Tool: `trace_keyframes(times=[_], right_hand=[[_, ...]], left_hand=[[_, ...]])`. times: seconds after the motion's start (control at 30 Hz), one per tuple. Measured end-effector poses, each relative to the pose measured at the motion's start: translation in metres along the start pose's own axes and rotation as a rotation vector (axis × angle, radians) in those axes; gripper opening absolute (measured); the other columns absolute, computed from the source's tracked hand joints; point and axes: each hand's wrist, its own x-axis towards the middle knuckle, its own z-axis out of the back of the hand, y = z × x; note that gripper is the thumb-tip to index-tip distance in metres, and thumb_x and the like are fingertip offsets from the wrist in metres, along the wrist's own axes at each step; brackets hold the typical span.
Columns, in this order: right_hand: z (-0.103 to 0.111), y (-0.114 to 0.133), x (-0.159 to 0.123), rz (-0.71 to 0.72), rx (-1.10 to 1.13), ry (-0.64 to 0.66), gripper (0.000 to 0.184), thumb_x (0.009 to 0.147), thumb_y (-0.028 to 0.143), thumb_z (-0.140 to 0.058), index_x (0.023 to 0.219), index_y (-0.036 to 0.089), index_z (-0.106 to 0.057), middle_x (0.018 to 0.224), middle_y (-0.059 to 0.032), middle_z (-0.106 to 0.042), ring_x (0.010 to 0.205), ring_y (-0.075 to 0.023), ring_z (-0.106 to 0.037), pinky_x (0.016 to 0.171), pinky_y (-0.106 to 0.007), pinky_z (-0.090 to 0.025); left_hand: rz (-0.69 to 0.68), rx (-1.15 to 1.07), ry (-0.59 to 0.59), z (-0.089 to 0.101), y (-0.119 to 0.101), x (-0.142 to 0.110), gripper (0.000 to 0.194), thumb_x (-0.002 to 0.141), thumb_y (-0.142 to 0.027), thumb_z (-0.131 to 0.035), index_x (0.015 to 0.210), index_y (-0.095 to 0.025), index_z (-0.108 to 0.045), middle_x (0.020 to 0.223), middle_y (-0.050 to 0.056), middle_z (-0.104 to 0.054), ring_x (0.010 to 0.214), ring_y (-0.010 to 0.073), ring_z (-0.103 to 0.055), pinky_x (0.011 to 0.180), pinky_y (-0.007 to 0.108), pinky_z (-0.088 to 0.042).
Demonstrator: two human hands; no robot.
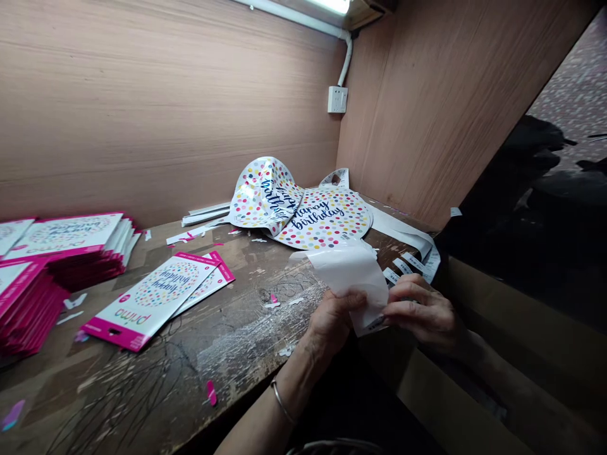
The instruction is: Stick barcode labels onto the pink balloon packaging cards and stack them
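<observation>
1. One white sheet [351, 268] is held up at the near edge of the worn table [256, 322], in front of the dotted foil pieces [327, 218].
2. Its lower part is clamped in the left hand [332, 319], thumb laid over the face.
3. At its right edge are the fingertips of the right hand [424, 309]; whether they pinch or merely touch, I cannot tell.
4. It looks thin, light, limp and probably slick, apt to curl or crease; the edges seem the best hold.
</observation>
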Motion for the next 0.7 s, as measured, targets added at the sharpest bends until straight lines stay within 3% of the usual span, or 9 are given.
trace_keyframes(times=[0.23,0.37,0.43,0.5,0.57,0.63,0.7], right_hand=[[-0.007,0.002,-0.001,0.075,-0.153,-0.055,0.015,0.08,0.005,-0.053,0.078,0.019,-0.059,0.086,-0.0058,-0.058,0.087,-0.0193,-0.049,0.076,-0.039,-0.045],[-0.014,0.005,-0.007,0.266,-0.265,-0.014,0.019,0.083,0.006,-0.046,0.085,0.018,-0.06,0.09,-0.0043,-0.064,0.09,-0.0174,-0.054,0.084,-0.04,-0.043],[-0.014,0.01,-0.011,0.348,-0.242,0.032,0.02,0.084,0.007,-0.043,0.088,0.016,-0.06,0.09,-0.0058,-0.065,0.091,-0.0181,-0.055,0.085,-0.041,-0.043],[-0.012,0.017,-0.016,0.327,-0.154,0.021,0.02,0.081,0.005,-0.043,0.089,0.015,-0.06,0.087,-0.0063,-0.065,0.087,-0.0184,-0.057,0.083,-0.041,-0.044],[-0.007,0.022,-0.023,0.132,0.003,-0.093,0.019,0.079,0.006,-0.046,0.088,0.017,-0.059,0.081,-0.0045,-0.064,0.079,-0.0176,-0.058,0.08,-0.041,-0.045],[-0.003,0.019,-0.031,-0.236,0.167,-0.318,0.013,0.077,0.01,-0.053,0.084,0.02,-0.058,0.079,-0.0029,-0.062,0.074,-0.0169,-0.058,0.073,-0.037,-0.047],[-0.005,0.007,-0.039,-0.647,0.326,-0.577,0.007,0.074,0.018,-0.062,0.079,0.021,-0.058,0.077,-0.0017,-0.06,0.071,-0.0157,-0.057,0.064,-0.03,-0.047]], left_hand=[[0.02,-0.022,-0.223,0.0,0.004,0.003,0.042,0.046,-0.018,-0.082,0.082,-0.004,-0.065,0.073,0.011,-0.068,0.064,0.0209,-0.062,0.067,0.032,-0.048],[0.006,-0.034,-0.372,0.004,0.004,0.007,0.036,0.049,-0.014,-0.079,0.081,-0.006,-0.064,0.071,0.008,-0.068,0.064,0.0205,-0.063,0.069,0.033,-0.05],[-0.028,-0.029,-0.423,0.006,0.002,0.01,0.03,0.053,-0.011,-0.076,0.08,-0.008,-0.063,0.072,0.008,-0.068,0.064,0.0197,-0.064,0.068,0.032,-0.051],[-0.076,-0.033,-0.48,0.007,-0.001,0.011,0.028,0.056,-0.01,-0.074,0.082,-0.01,-0.063,0.076,0.006,-0.068,0.066,0.0181,-0.064,0.068,0.03,-0.051],[-0.136,-0.029,-0.526,0.008,0.0,0.005,0.026,0.06,-0.013,-0.072,0.083,-0.012,-0.062,0.079,0.005,-0.068,0.067,0.0168,-0.063,0.068,0.029,-0.051],[-0.2,0.084,-0.515,0.013,0.009,-0.009,0.02,0.065,-0.022,-0.071,0.081,-0.013,-0.063,0.078,0.005,-0.068,0.071,0.0176,-0.063,0.069,0.029,-0.051],[-0.261,0.372,-0.462,0.023,0.028,-0.028,0.022,0.07,-0.034,-0.067,0.076,-0.014,-0.065,0.075,0.006,-0.067,0.074,0.0201,-0.063,0.071,0.03,-0.051]])
